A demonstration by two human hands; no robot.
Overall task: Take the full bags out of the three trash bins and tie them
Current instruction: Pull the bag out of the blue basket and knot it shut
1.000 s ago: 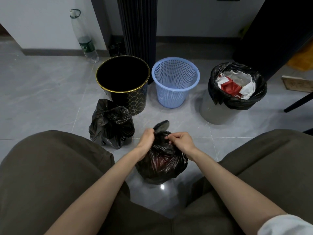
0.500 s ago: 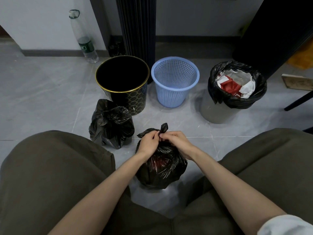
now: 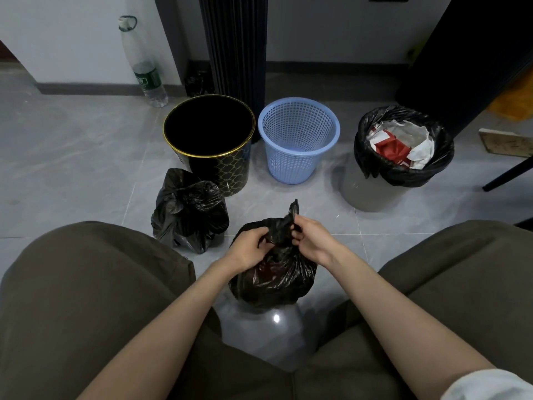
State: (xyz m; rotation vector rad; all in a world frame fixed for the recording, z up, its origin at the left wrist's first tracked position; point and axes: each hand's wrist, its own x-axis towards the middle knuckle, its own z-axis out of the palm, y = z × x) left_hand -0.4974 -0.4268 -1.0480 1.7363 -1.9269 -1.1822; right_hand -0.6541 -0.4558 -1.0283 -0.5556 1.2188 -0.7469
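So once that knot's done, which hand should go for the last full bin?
Likely right. The grey bin with its full liner stands nearer the right hand; the left hand would have to cross the bag both hands now pinch.

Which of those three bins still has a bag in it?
The grey bin on the right: a black bag lines its rim, holding red and white rubbish. The black gold-rimmed bin and the blue basket show none.

both hands (image 3: 281,243) pinch the black bag's (image 3: 274,280) gathered neck
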